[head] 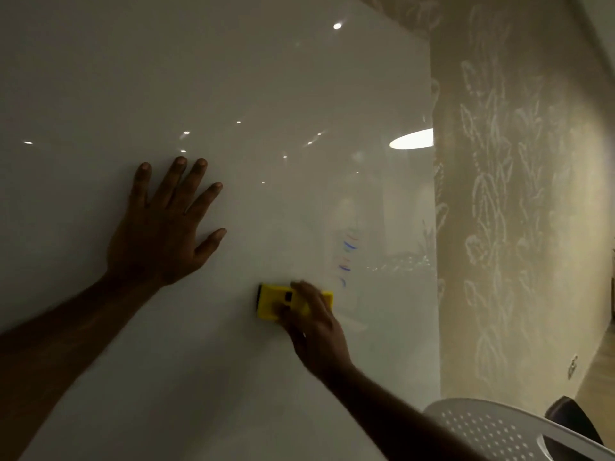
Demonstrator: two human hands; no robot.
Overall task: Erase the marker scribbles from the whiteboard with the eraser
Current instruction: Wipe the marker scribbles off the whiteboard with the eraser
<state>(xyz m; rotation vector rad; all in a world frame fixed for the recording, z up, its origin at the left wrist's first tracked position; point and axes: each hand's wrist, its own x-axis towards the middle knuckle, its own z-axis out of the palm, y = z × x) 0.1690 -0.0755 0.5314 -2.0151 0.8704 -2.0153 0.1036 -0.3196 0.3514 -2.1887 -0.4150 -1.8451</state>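
Observation:
A large glossy whiteboard (pixel 233 78) fills most of the head view. Short red, blue and green marker scribbles (pixel 347 257) form a small vertical column right of centre. Just below and left of them a yellow eraser (pixel 271 304) is pressed flat to the board, with my right hand (pixel 316 331) gripping it from the lower right; its right half is hidden under my fingers. My left hand (pixel 163 231) rests flat on the board to the left, fingers spread, holding nothing.
The board's right edge (pixel 434 227) meets a beige wall with a pale leaf pattern (pixel 499 194). A white perforated plastic chair back (pixel 492 427) stands at the bottom right, with a dark object (pixel 569 417) behind it. Ceiling lights reflect on the board.

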